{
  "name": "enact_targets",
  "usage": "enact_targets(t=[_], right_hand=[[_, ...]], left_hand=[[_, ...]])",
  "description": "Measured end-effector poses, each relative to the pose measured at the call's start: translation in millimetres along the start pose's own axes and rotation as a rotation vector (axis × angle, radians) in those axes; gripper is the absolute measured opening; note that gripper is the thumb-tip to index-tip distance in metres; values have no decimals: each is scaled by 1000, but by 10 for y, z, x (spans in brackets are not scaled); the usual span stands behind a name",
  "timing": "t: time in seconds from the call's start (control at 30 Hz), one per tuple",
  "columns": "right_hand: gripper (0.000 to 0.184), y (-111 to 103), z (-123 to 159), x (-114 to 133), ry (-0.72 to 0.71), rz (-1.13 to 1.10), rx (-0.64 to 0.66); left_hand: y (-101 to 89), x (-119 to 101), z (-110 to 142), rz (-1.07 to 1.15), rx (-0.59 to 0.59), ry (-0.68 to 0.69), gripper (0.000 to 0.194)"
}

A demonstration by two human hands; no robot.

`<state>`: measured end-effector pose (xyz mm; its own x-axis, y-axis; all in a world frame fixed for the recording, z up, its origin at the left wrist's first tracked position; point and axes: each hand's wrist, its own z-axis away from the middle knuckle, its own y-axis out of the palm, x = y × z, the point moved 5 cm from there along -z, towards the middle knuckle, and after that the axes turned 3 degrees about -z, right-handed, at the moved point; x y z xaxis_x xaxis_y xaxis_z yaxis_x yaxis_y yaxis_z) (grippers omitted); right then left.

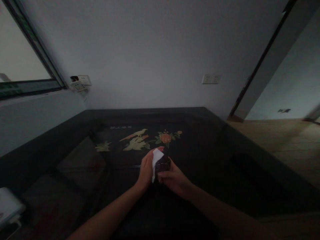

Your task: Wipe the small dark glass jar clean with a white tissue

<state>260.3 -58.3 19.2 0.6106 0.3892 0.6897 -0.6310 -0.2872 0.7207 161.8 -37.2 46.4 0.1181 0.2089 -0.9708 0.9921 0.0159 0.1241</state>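
head view: from where i stand, the person's right hand [175, 178] is closed round a small dark, shiny object [163, 165], held above the near half of the glossy black table [200, 146]. the left hand [146, 168] grips a white cloth [156, 158] against the object's left side, though i can't tell exactly how its hidden fingers sit. beyond them a pale bird picture [136, 140] and an orange flower [165, 138] show on the tabletop, and a white item [10, 205] sits at the near left
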Motion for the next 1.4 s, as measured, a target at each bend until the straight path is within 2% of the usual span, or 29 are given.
enact_targets(t=[0.1, 0.17, 0.2, 0.27, 0.37, 0.47, 0.53, 0.57, 0.63, 0.73, 0.8, 0.87, 0.93, 0.97, 1.03, 1.07, 1.13, 1.2, 1.27, 1.33, 1.4], right_hand=[[64, 15, -3, 8, -16, 5, 22], [65, 23, -5, 10, -25, 10, 22], [65, 26, -6, 8, -26, 10, 16], [64, 32, -4, 6, -26, 0, 3], [64, 41, 2, 9, -31, -30, -14], [63, 48, 12, 13, -32, -35, -2], [63, 56, 21, 15, -28, -8, 22], [65, 59, 26, 18, -29, 3, 32], [69, 63, 35, 25, -32, 12, 45], [71, 69, 38, 28, -35, 16, 56], [70, 74, 33, 21, -33, 20, 64], [72, 80, 29, 10, -27, 22, 68], [74, 92, 31, 2, -21, 29, 73], [73, 98, 34, 2, -22, 33, 73], [69, 106, 42, 14, -33, 32, 61], [68, 106, 46, 22, -39, 27, 49], [66, 96, 52, 40, -51, 13, 17], [67, 76, 52, 52, -58, 2, -12], [66, 52, 47, 52, -49, -3, -31], [64, 33, 40, 47, -37, -7, -38], [62, 28, 33, 42, -32, -2, -27]], left_hand=[[37, 135, 3, 232, -49, -209, 45], [49, 174, 24, 280, -79, -259, 47], [46, 169, 34, 249, -83, -241, 47], [24, 106, 48, 113, -69, -116, 45], [-12, -61, 74, -128, -24, 183, 38], [13, -226, 118, -308, 91, 471, 34], [39, -294, 139, -351, 156, 561, 33], [39, -306, 135, -336, 159, 548, 33], [14, -270, 90, -230, 107, 397, 34], [-4, -67, 3, 54, 16, 17, 38], [34, 87, -36, 264, 8, -199, 40], [80, 190, -52, 438, 8, -337, 37], [105, 222, -36, 512, 0, -391, 36], [98, 209, -18, 492, -16, -377, 36], [60, 123, 31, 329, -42, -258, 38], [26, 44, 55, 203, -67, -134, 37], [3, -128, 108, -46, -44, 154, 34], [33, -256, 160, -237, 50, 431, 32], [67, -302, 186, -357, 145, 595, 31], [73, -297, 166, -392, 184, 610, 31], [42, -257, 110, -321, 142, 481, 33]])
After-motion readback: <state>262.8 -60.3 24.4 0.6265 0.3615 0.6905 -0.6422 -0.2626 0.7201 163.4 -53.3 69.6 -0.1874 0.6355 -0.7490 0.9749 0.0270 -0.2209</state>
